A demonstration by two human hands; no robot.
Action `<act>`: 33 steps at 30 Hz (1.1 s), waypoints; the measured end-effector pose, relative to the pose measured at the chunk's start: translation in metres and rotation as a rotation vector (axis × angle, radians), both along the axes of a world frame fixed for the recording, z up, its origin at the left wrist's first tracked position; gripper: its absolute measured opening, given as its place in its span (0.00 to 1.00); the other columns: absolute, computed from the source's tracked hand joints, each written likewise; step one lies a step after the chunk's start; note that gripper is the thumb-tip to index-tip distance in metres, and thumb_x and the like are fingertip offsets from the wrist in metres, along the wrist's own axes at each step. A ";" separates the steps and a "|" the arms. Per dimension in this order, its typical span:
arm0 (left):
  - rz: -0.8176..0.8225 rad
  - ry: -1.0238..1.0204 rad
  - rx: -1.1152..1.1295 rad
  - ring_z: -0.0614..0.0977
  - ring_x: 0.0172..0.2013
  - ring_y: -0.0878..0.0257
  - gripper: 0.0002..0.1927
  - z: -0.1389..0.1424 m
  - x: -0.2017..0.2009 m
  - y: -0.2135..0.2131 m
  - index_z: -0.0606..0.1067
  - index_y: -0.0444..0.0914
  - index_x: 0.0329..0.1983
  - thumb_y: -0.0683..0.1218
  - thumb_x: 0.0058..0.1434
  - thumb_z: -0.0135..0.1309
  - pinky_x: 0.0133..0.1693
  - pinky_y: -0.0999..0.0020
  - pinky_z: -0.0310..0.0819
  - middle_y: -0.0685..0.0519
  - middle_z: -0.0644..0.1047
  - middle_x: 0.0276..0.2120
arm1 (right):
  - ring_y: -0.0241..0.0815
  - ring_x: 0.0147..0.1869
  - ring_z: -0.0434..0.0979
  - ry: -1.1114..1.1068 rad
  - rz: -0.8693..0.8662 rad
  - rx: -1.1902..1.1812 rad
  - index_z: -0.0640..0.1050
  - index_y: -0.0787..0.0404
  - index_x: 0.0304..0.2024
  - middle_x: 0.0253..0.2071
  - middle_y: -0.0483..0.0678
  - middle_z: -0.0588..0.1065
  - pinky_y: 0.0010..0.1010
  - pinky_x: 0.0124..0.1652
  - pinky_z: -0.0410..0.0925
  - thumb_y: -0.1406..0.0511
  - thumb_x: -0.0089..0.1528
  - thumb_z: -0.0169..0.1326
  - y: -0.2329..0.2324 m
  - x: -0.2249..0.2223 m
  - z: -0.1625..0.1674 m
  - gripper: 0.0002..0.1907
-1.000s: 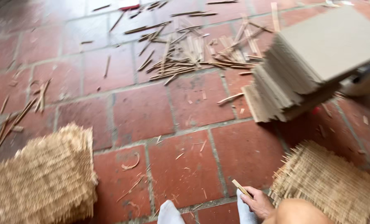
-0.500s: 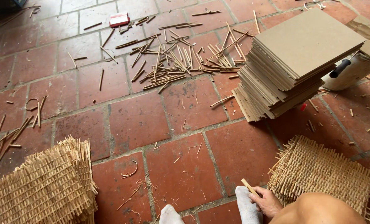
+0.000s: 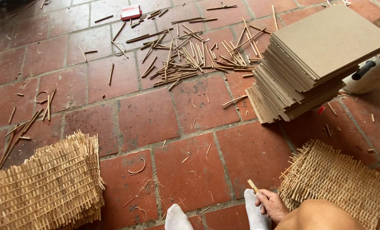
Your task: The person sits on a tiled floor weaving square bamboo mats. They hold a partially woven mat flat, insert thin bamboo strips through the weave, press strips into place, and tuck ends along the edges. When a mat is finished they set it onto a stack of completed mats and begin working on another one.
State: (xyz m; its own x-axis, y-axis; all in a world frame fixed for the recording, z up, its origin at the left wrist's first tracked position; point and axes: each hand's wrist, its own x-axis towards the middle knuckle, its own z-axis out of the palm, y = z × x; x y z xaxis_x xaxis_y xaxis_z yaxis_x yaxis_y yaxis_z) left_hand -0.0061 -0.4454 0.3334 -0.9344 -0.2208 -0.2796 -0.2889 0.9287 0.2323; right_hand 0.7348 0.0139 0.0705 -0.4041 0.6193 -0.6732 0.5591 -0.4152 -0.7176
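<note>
Low near socked feet, right hand [image 3: 272,204] fingers gripping short bamboo stick [image 3: 253,186], pointing up-left; woven mat [image 3: 339,183] lying just right; left hand out of view.

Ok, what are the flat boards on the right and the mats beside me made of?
The boards look like grey-brown fibreboard or thick card: matte faces, thin layered edges, no grain showing. The mats, left and right, seem woven from split bamboo or cane: pale straw strips in an open lattice. The stick in the right hand looks like the same pale wood.

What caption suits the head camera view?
Right hand holding a small stick above a brick floor, between woven mats and stacked boards.
</note>
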 end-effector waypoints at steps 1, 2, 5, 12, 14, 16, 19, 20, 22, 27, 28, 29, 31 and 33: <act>-0.011 0.006 0.001 0.70 0.26 0.52 0.16 0.000 -0.001 0.001 0.75 0.30 0.37 0.49 0.75 0.57 0.30 0.49 0.62 0.47 0.69 0.22 | 0.35 0.22 0.70 0.033 -0.013 0.004 0.81 0.64 0.48 0.28 0.47 0.77 0.28 0.21 0.65 0.60 0.67 0.50 -0.001 -0.002 -0.003 0.16; -0.029 0.015 0.012 0.70 0.25 0.52 0.17 0.003 -0.001 0.002 0.75 0.30 0.37 0.49 0.75 0.57 0.29 0.50 0.62 0.47 0.68 0.22 | 0.35 0.22 0.70 0.066 -0.026 0.010 0.81 0.65 0.46 0.28 0.48 0.77 0.28 0.20 0.65 0.61 0.67 0.49 -0.002 -0.003 -0.007 0.16; -0.200 0.111 0.128 0.69 0.24 0.52 0.18 0.017 0.001 0.007 0.74 0.29 0.36 0.48 0.76 0.57 0.26 0.50 0.62 0.47 0.67 0.20 | 0.42 0.23 0.77 0.191 -0.232 0.003 0.77 0.65 0.45 0.27 0.53 0.78 0.33 0.22 0.69 0.65 0.65 0.49 -0.002 -0.006 -0.015 0.11; -0.768 0.246 0.579 0.82 0.39 0.56 0.11 0.115 0.133 0.097 0.77 0.29 0.50 0.41 0.70 0.61 0.43 0.61 0.79 0.44 0.79 0.37 | 0.34 0.38 0.77 0.201 -0.121 0.568 0.83 0.67 0.40 0.35 0.51 0.81 0.27 0.38 0.70 0.68 0.64 0.57 -0.012 0.008 0.026 0.07; -0.826 0.202 0.705 0.84 0.42 0.58 0.13 0.136 0.181 0.133 0.78 0.30 0.53 0.39 0.67 0.62 0.47 0.65 0.82 0.44 0.81 0.41 | 0.32 0.38 0.76 0.166 -0.105 0.604 0.82 0.66 0.43 0.36 0.49 0.80 0.24 0.38 0.69 0.68 0.64 0.58 -0.014 0.010 0.054 0.09; -0.847 0.135 0.824 0.85 0.42 0.59 0.14 0.142 0.219 0.164 0.78 0.31 0.53 0.38 0.65 0.62 0.47 0.68 0.83 0.45 0.82 0.43 | 0.32 0.36 0.74 0.109 -0.103 0.570 0.82 0.66 0.46 0.34 0.48 0.78 0.24 0.35 0.67 0.67 0.65 0.58 -0.012 0.013 0.085 0.10; -0.746 -0.128 1.136 0.84 0.39 0.61 0.12 0.104 0.240 0.217 0.78 0.30 0.50 0.38 0.64 0.62 0.43 0.68 0.83 0.46 0.82 0.40 | 0.34 0.29 0.71 0.009 -0.077 0.501 0.81 0.66 0.45 0.28 0.48 0.75 0.27 0.28 0.66 0.65 0.66 0.58 0.008 0.010 0.126 0.10; -0.665 -0.224 1.213 0.84 0.37 0.62 0.12 0.078 0.244 0.232 0.78 0.30 0.50 0.37 0.64 0.62 0.41 0.69 0.82 0.46 0.82 0.39 | 0.34 0.28 0.72 -0.023 -0.038 0.528 0.80 0.67 0.43 0.27 0.48 0.75 0.27 0.28 0.67 0.65 0.65 0.58 0.019 0.009 0.137 0.10; -0.643 -0.351 1.281 0.82 0.34 0.64 0.08 0.010 0.250 0.266 0.78 0.32 0.45 0.36 0.63 0.61 0.40 0.68 0.82 0.51 0.80 0.34 | 0.35 0.26 0.74 -0.061 0.038 0.539 0.78 0.67 0.40 0.26 0.48 0.76 0.28 0.26 0.69 0.65 0.65 0.57 0.043 0.004 0.156 0.10; -0.332 -0.567 1.105 0.79 0.27 0.68 0.09 -0.164 0.288 0.303 0.81 0.34 0.44 0.40 0.62 0.61 0.29 0.72 0.73 0.52 0.81 0.31 | 0.38 0.25 0.72 -0.121 0.228 0.480 0.80 0.65 0.40 0.25 0.50 0.75 0.32 0.25 0.66 0.63 0.67 0.55 0.103 -0.042 0.162 0.10; -0.297 -0.536 1.061 0.81 0.29 0.68 0.10 -0.187 0.297 0.305 0.81 0.34 0.45 0.40 0.60 0.61 0.31 0.71 0.77 0.52 0.83 0.32 | 0.38 0.25 0.73 -0.151 0.242 0.451 0.80 0.66 0.40 0.25 0.51 0.76 0.32 0.25 0.66 0.63 0.67 0.55 0.113 -0.056 0.160 0.10; -0.328 -0.516 1.025 0.82 0.30 0.67 0.10 -0.204 0.306 0.303 0.81 0.34 0.44 0.40 0.60 0.61 0.32 0.71 0.79 0.51 0.83 0.33 | 0.39 0.26 0.73 -0.186 0.259 0.418 0.79 0.66 0.40 0.25 0.51 0.76 0.33 0.26 0.66 0.64 0.67 0.56 0.121 -0.068 0.156 0.10; -0.399 -0.460 0.977 0.85 0.32 0.66 0.11 -0.224 0.320 0.301 0.81 0.33 0.44 0.41 0.58 0.62 0.35 0.70 0.84 0.50 0.85 0.35 | 0.38 0.25 0.76 -0.120 0.228 0.336 0.78 0.67 0.39 0.25 0.50 0.77 0.31 0.24 0.69 0.66 0.64 0.56 0.138 -0.097 0.146 0.08; -0.446 -0.469 0.819 0.85 0.32 0.63 0.14 -0.226 0.324 0.297 0.80 0.34 0.46 0.43 0.57 0.62 0.35 0.68 0.84 0.49 0.85 0.35 | 0.38 0.25 0.76 -0.060 0.291 0.353 0.76 0.70 0.37 0.26 0.52 0.77 0.30 0.24 0.69 0.68 0.64 0.56 0.155 -0.121 0.135 0.08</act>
